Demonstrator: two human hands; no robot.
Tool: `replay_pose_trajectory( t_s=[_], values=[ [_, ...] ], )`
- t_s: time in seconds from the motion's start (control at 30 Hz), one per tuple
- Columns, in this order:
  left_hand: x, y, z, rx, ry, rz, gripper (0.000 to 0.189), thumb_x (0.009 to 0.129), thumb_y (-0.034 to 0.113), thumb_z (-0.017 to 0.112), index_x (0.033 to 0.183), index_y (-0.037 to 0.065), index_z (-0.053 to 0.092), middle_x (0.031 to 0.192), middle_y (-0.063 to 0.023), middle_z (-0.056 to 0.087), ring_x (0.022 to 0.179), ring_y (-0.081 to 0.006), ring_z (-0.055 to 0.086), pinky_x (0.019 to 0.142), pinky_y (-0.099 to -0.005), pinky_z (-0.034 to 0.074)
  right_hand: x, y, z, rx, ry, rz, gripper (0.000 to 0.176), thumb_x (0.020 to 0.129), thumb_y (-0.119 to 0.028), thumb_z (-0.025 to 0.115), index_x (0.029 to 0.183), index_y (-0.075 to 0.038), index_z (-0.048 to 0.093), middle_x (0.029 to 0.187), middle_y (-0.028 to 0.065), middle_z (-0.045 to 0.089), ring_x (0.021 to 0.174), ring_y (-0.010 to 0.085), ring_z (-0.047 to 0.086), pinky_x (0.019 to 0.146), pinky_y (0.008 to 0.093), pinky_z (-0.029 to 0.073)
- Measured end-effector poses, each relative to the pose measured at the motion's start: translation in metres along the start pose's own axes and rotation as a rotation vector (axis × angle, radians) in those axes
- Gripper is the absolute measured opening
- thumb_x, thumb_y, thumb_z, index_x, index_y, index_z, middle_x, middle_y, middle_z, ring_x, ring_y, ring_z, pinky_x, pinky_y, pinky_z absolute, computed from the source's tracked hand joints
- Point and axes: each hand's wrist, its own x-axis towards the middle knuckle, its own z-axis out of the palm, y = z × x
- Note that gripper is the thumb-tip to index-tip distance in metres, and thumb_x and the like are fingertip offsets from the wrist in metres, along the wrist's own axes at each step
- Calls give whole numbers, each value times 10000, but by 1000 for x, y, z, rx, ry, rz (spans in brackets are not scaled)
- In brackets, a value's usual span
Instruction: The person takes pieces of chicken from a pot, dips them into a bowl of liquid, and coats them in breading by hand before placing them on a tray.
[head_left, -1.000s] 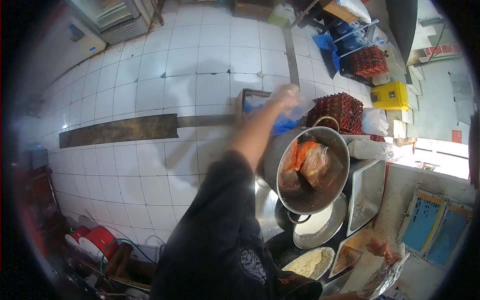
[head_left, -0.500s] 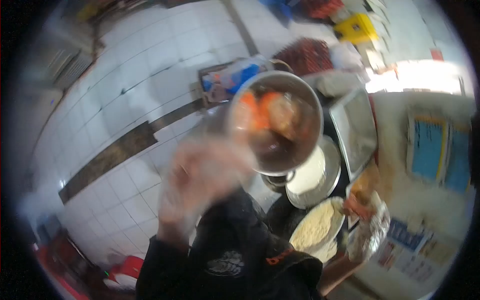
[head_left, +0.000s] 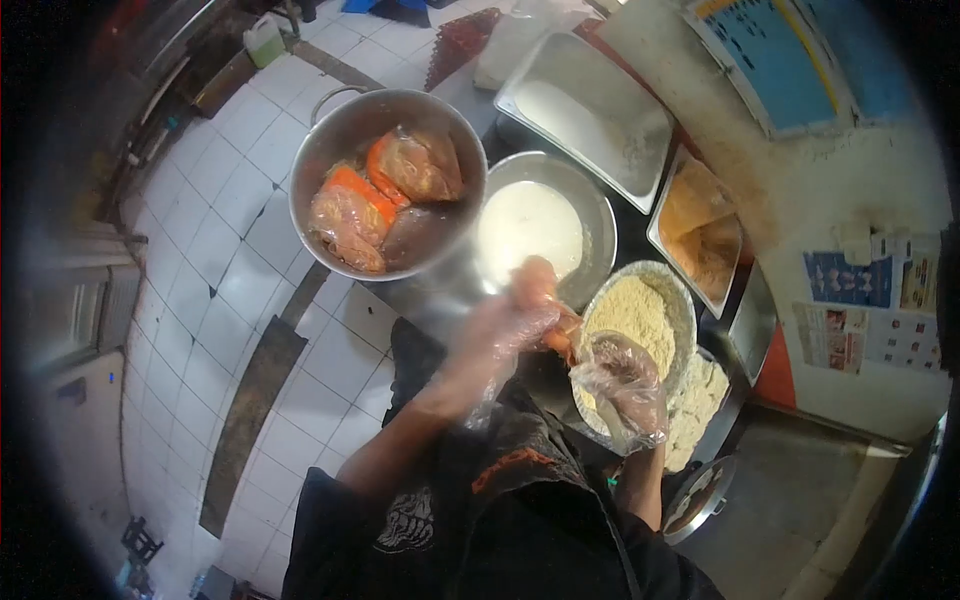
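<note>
A piece of raw meat, which looks like chicken (head_left: 563,336), is between my two hands above the near edge of the flour bowl. My left hand (head_left: 487,345), in a clear plastic glove and slightly blurred, closes on it from the left. My right hand (head_left: 625,385), also gloved in clear plastic, curls its fingers at the meat's right end. Yellowish flour (head_left: 640,315) fills the bowl under the right hand. Just beyond the left hand, a metal bowl (head_left: 598,235) holds white liquid (head_left: 530,230).
A large pot (head_left: 300,190) at the upper left contains bagged meat pieces (head_left: 415,165) with orange bands. Beyond the bowls stand a steel pan (head_left: 645,150) and a tray of orange-brown powder (head_left: 705,225). More pale flour (head_left: 697,410) lies right of my right hand. A wall (head_left: 860,190) borders the right.
My left hand has swung right, from beside the pot to the meat in my right hand. The right hand is now over the flour bowl. The head view has turned and shifted.
</note>
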Motion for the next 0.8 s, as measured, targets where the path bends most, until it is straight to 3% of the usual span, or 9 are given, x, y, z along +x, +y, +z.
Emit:
replay_pose_trajectory(
  t_s=[0.07, 0.13, 0.2, 0.33, 0.47, 0.53, 0.67, 0.73, 0.8],
  values=[
    [9, -22, 2, -63, -59, 104, 363, 1009, 223, 631, 1286, -8, 590, 1214, -112, 661, 1089, -138, 619, 893, -298, 522, 6, 28, -18, -89, 49, 7, 340, 909, -110, 740, 1219, -2, 649, 1127, 90, 706, 1049, 186, 658, 927, 342, 531],
    [11, -21, 13, 247, 37, 216, 326, 1004, 234, 645, 1230, -1, 632, 1099, -69, 687, 1022, -118, 624, 872, -289, 511, 17, 27, -14, 232, 242, -66, 343, 908, -147, 758, 1207, -16, 655, 1120, 71, 705, 1037, 176, 655, 924, 339, 533],
    [8, -14, 28, 259, 47, 110, 311, 1015, 253, 638, 1185, -8, 655, 1073, -60, 701, 993, -110, 626, 870, -283, 509, 22, 20, -4, 288, 301, -26, 382, 894, -163, 781, 1211, 1, 644, 1098, 96, 696, 1029, 184, 652, 907, 336, 539],
    [4, -6, 49, 258, 10, 84, 383, 1048, 277, 590, 1303, -8, 615, 1193, -97, 672, 1052, -145, 622, 902, -292, 511, 27, 32, -4, -74, 111, -233, 372, 899, -122, 770, 1200, 44, 628, 1073, 134, 690, 1019, 196, 648, 893, 323, 549],
    [8, -19, 55, 51, 49, 169, 463, 1038, 295, 603, 1402, 21, 525, 1281, -101, 620, 1099, -204, 628, 974, -351, 526, 28, 37, -14, 383, 23, -77, 429, 889, -147, 771, 1242, 42, 616, 1156, 141, 684, 1069, 199, 652, 953, 349, 541],
    [11, -11, 66, -209, 16, 52, 305, 1087, 245, 462, 1232, 56, 652, 1220, -83, 622, 1143, -216, 594, 1004, -366, 480, 21, 26, -18, 472, 111, 23, 317, 951, -56, 659, 1245, 44, 593, 1096, 103, 697, 1103, 184, 638, 1001, 298, 508],
    [30, -40, 65, 302, -51, 430, 249, 1055, 190, 505, 1204, 48, 646, 1192, -79, 619, 1131, -221, 591, 991, -372, 481, 16, 32, -21, 885, 127, -112, 341, 943, -64, 671, 1254, 50, 589, 1128, 120, 669, 1010, 193, 632, 876, 299, 538],
    [33, -42, 69, -324, -218, 315, 230, 1029, 143, 536, 1189, 4, 625, 1187, -78, 617, 1126, -211, 586, 958, -367, 485, 16, 33, -28, 823, 137, -100, 379, 949, -107, 676, 1278, 55, 579, 1159, 139, 670, 1035, 209, 651, 897, 314, 553],
    [37, -46, 63, -275, -233, 334, 250, 1025, 163, 551, 1191, -13, 611, 1193, -82, 619, 1117, -206, 591, 946, -366, 490, 23, 35, -41, 759, 148, -91, 421, 956, -151, 682, 1302, 59, 568, 1189, 157, 670, 1060, 226, 669, 918, 329, 567]
  ],
)
